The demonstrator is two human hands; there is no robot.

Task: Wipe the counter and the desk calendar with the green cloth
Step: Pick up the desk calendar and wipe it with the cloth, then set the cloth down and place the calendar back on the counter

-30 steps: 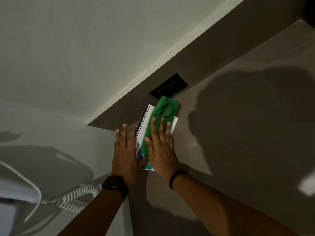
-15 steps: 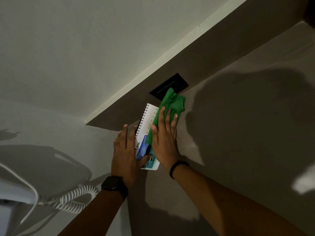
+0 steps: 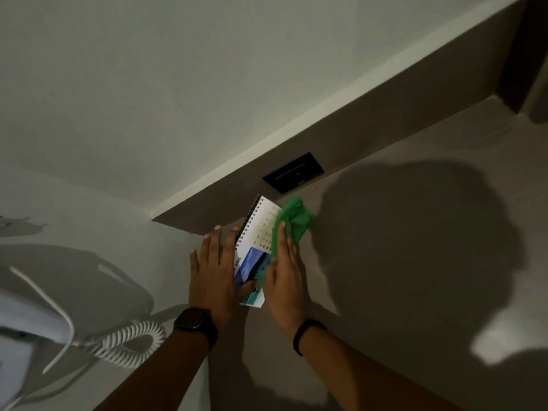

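A spiral-bound desk calendar (image 3: 258, 232) with a white date grid and a blue picture lies on the grey counter (image 3: 400, 262), close to the back wall. My left hand (image 3: 215, 266) lies flat along its left edge, thumb pressing on the blue picture. My right hand (image 3: 286, 271) presses the green cloth (image 3: 293, 222) against the calendar's right edge. The cloth bunches past my fingertips, half on the page and half on the counter.
A black wall socket (image 3: 293, 172) sits in the dark backsplash just behind the calendar. At the left, a white phone (image 3: 23, 327) with a coiled cord (image 3: 130, 341) rests on the lighter surface. Shadows of my head and arms fall on the counter to the right.
My right hand has slid the green cloth rightward, from the middle of the calendar page to its right edge. The date grid and picture now show. My left hand has stayed on the calendar.
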